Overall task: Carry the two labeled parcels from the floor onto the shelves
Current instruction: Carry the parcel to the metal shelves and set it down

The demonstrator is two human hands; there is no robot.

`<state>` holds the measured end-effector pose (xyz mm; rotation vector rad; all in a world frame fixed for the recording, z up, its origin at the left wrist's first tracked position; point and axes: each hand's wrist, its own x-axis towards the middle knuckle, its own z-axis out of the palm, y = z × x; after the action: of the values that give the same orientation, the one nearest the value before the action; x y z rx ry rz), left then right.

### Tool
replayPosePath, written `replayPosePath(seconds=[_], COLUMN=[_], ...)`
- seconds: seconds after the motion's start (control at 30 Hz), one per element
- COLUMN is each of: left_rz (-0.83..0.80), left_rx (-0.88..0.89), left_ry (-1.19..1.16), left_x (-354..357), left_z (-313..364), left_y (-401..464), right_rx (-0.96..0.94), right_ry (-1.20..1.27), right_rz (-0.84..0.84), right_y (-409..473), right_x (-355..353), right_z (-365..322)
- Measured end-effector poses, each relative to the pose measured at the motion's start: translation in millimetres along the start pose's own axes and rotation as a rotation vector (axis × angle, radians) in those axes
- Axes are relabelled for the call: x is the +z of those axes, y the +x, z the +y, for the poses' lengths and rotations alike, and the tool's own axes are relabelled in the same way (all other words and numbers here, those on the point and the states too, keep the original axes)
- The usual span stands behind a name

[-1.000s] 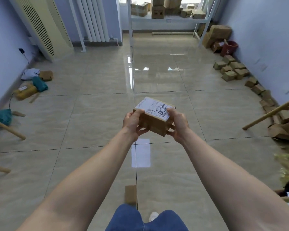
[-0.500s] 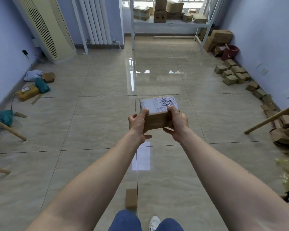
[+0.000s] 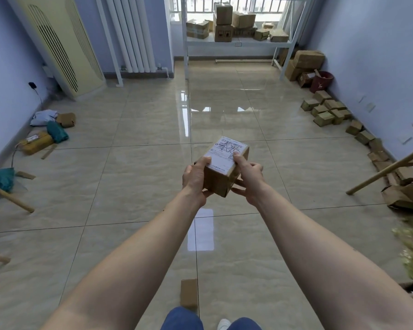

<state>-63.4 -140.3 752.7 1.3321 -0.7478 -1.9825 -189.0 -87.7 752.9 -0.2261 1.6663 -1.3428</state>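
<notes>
Holding the labeled parcel [image 3: 221, 166] in mid-air over the tiled floor [image 3: 134, 163], left hand [image 3: 196, 178] and right hand [image 3: 247, 177] fingers pinching its sides, far from the shelf [image 3: 236, 44]; risk: tripping on the small carton [image 3: 188, 294] by the feet.

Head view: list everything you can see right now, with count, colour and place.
Parcel: one, brown, white label on top, held in both hands.
Shelf: one, white, far wall, several brown boxes on it.
Small boxes: many, brown, along the right wall.
Bucket: one, dark red, far right corner.
Air conditioner: one, cream, far left.
Radiator: one, white, back wall.
Packages: several, mixed colours, left wall.
Flat box: one, brown, floor by the feet.
Left hand, right hand: gripping the parcel.
</notes>
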Motion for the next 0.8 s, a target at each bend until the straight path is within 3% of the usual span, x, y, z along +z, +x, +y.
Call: replayPosePath(seconds=[0.23, 0.53, 0.8], left_rz=[-0.087, -0.053, -0.045], left_rx=[0.055, 0.165, 0.266], left_ry=[0.069, 0.227, 0.271], left_x=[10, 35, 90], left_z=[5, 11, 20], left_y=[10, 29, 68], right_rx=[-0.051, -0.125, -0.208], right_ry=[0.003, -0.033, -0.032], right_rz=[-0.004, 0.029, -0.066], right_y=[-2, 24, 75], right_x=[11, -8, -34], right_z=[-4, -25, -68])
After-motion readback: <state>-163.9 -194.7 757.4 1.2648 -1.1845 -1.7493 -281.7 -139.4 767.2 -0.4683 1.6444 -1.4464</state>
